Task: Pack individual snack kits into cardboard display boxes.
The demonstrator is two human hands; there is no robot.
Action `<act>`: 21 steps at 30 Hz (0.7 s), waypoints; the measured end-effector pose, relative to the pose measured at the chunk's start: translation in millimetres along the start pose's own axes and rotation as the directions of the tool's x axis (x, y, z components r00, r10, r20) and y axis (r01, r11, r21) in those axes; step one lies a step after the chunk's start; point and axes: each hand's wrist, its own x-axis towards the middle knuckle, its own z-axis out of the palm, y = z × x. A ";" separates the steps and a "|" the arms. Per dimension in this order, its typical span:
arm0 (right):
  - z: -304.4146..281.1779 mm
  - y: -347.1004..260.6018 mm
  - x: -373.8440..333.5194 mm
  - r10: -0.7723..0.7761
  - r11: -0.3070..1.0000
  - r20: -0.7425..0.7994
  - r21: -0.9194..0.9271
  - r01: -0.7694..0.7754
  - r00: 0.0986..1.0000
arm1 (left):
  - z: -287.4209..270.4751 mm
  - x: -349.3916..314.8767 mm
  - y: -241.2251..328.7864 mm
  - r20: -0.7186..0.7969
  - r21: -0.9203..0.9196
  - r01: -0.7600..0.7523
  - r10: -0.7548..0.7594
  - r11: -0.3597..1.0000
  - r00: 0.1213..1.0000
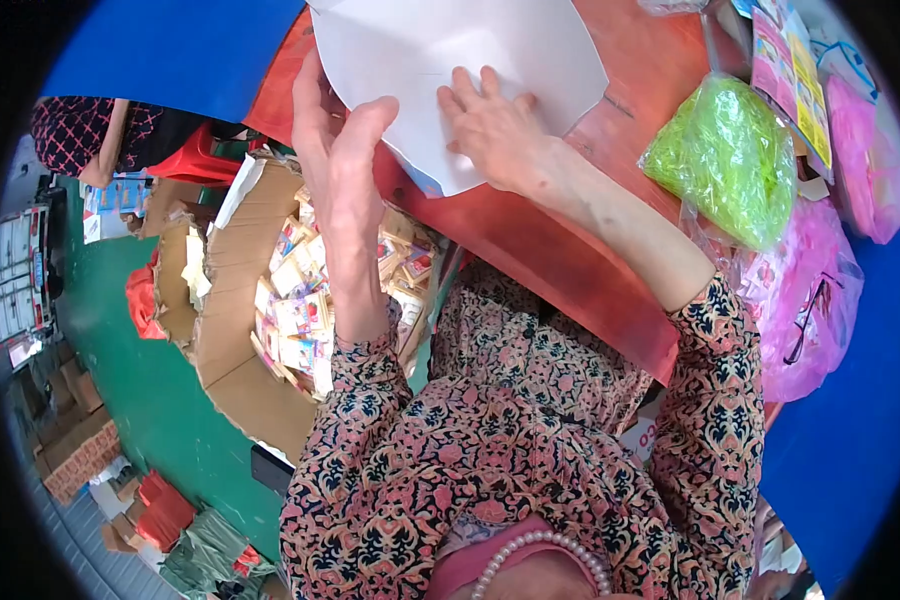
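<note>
One white sheet (pixel 460 45) sits over the red tabletop (pixel 655 55). We see the right hand (pixel 492 132) on it, fingers spread, apparently for steadying; the left hand (pixel 342 145), thumb and fingers apart, flanks its edge, probably as a guide.

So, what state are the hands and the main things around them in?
Sheet: spread out, white face up
Left hand: at the sheet's left edge, thumb apart from fingers, grip unclear
Right hand: open, fingers spread on the sheet
Carton: open
Packs: jumbled inside it
Green bag: full, closure unclear
Pink bag: bulging, closure unclear
</note>
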 end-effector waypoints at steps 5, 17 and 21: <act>-2.6 -6.0 8.1 0.017 1.000 -0.029 0.020 -0.016 0.999 | -7.0 -1.9 2.6 0.061 0.024 0.017 -0.018 1.000 0.998; 16.0 -14.4 27.2 0.206 0.950 -0.136 -0.209 -0.231 0.969 | -4.3 32.1 -8.7 0.209 -0.078 0.080 -0.062 0.994 0.976; 20.1 -24.2 26.4 0.379 0.916 -0.113 -0.093 -0.390 0.918 | 5.1 36.7 -11.5 0.211 -0.041 0.069 -0.059 0.997 0.976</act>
